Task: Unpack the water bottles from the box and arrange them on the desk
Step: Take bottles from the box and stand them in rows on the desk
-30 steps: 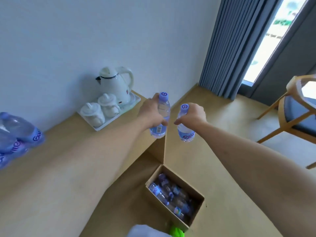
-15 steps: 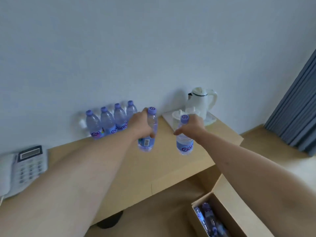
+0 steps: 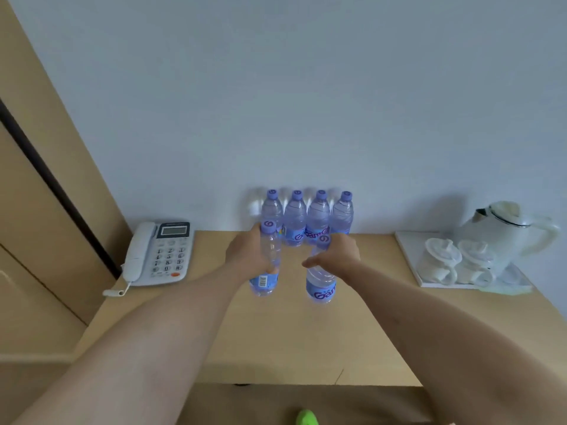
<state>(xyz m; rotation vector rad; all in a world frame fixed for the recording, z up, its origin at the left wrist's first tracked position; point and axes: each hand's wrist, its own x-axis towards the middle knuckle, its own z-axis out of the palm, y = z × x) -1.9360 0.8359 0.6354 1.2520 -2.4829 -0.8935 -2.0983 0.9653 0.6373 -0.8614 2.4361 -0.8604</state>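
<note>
Where the desk (image 3: 276,338) meets the wall (image 3: 306,102), bottles (image 3: 306,219) line up.

Bare desk (image 3: 306,338) between telephone (image 3: 159,253) and tray (image 3: 411,259), bottle row (image 3: 306,219) behind

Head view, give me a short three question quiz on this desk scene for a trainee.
1. How many bottles stand in the row against the wall?
2. True or false: the left hand grips a bottle by its body.
3. What sits on the desk left of the row: A) kettle, B) phone, C) tray?

Key:
1. Four.
2. True; the right hand also holds a bottle, gripped near its top.
3. B. The kettle and cups are on the tray at the right.
</note>
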